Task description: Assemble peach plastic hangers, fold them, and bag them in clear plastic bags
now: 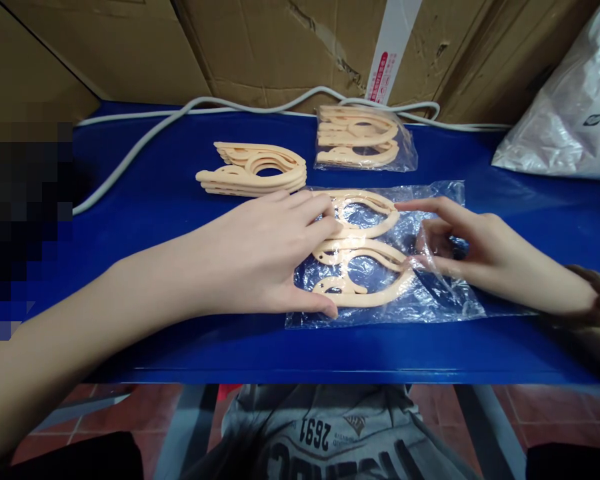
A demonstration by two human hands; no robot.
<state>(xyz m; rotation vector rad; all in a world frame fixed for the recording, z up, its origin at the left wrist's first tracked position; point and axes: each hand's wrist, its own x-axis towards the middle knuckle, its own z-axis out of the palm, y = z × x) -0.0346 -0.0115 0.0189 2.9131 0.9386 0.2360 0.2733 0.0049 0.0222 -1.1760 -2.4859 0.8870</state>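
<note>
A clear plastic bag (430, 300) lies on the blue table (145, 200) with peach-coloured folding hangers (363, 270) inside it. My left hand (260, 257) rests flat on the bag's left end, fingers spread across the hangers and thumb at the near edge. My right hand (485, 257) is at the bag's right side, pinching the loose plastic between thumb and fingers while the index finger points left along the top hanger.
A loose stack of the same hangers (253, 170) lies behind my left hand. A filled, sealed bag of hangers (363, 137) sits further back. A white cable (145, 137) runs along the back edge. Cardboard boxes (280, 47) stand behind; a large plastic sack (575, 107) is at the right.
</note>
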